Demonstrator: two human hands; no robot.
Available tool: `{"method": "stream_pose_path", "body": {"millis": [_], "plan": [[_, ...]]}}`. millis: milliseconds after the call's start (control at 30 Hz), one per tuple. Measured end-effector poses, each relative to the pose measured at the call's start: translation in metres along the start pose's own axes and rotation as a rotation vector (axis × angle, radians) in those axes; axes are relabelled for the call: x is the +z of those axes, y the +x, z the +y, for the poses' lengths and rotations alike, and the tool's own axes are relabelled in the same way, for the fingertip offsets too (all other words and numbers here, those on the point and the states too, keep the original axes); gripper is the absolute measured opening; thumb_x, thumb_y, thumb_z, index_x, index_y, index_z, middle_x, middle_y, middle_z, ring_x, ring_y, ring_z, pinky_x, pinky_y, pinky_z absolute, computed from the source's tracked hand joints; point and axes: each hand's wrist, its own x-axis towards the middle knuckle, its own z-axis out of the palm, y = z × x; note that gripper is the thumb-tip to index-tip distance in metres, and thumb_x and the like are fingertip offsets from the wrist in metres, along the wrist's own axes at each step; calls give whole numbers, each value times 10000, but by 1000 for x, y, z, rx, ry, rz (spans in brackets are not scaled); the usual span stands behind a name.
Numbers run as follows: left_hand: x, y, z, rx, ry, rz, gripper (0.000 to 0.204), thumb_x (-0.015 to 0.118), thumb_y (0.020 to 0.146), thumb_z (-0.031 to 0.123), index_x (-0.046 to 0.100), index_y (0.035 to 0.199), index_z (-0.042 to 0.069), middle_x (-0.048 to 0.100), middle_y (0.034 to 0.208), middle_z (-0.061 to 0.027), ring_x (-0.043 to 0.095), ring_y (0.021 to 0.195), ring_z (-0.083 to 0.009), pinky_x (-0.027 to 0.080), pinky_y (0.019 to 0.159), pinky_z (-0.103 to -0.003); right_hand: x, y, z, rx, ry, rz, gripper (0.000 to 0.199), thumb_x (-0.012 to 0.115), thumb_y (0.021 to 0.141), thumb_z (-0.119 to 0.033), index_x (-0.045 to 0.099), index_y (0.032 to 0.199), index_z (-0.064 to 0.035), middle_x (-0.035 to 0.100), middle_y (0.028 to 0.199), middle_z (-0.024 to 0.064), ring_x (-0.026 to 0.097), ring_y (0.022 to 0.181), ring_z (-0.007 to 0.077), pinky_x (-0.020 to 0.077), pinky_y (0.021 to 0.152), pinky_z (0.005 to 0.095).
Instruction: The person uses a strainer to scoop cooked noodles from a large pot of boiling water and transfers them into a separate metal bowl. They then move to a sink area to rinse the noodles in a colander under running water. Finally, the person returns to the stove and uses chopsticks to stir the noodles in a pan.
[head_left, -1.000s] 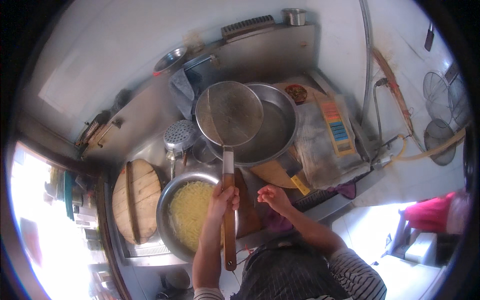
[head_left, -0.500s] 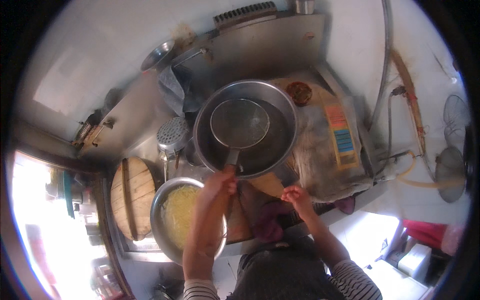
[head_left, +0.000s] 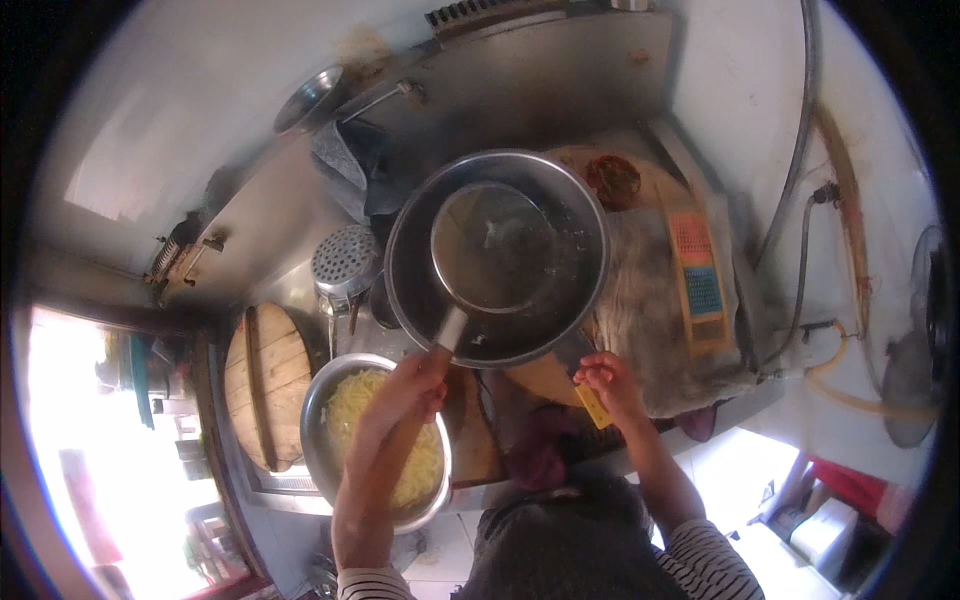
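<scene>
My left hand (head_left: 412,385) is wrapped round the wooden handle of a round, fine-mesh strainer (head_left: 495,250). The strainer's head is inside a wide steel basin (head_left: 400,290), over its dark contents; pale bits show around the mesh. Just below the basin's right side is my right hand (head_left: 612,382), its fingers curled closed on a small yellow strip (head_left: 593,406) with dark dots. The fingers hide part of that strip, so its kind is unclear. Beneath my left forearm stands a steel bowl (head_left: 310,440) of pale yellow shreds (head_left: 420,470).
A red-and-blue grater (head_left: 695,275) lies on a grey cloth (head_left: 640,320) at the right. Behind it sits a dish of dark red stuff (head_left: 612,180). A perforated ladle (head_left: 345,258) and a round wooden lid (head_left: 265,390) are at the left. Purple cloth (head_left: 540,450) hangs near the front edge.
The strainer has turned, its handle swinging to the left with my left hand. My right hand has shifted slightly up and right, and the yellow strip now shows at its fingers.
</scene>
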Motion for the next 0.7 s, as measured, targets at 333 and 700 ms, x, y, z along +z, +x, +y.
{"method": "stream_pose_path", "body": {"millis": [333, 700], "plan": [[68, -11, -68, 684, 1042, 826, 595, 525, 774, 17, 323, 1330, 87, 577, 877, -167, 578, 723, -300, 471, 581, -398, 24, 24, -39, -24, 122, 233, 322, 518, 912, -275, 454, 1093, -16, 554, 901, 76, 593, 786, 150, 518, 723, 322], [79, -2, -140, 632, 1009, 815, 708, 531, 795, 66, 216, 1411, 214, 534, 815, -208, 567, 677, -375, 446, 574, -468, 17, 95, -41, -85, -568, 323, 405, 431, 935, -306, 383, 1151, 34, 510, 863, 138, 553, 653, 222, 473, 518, 384]]}}
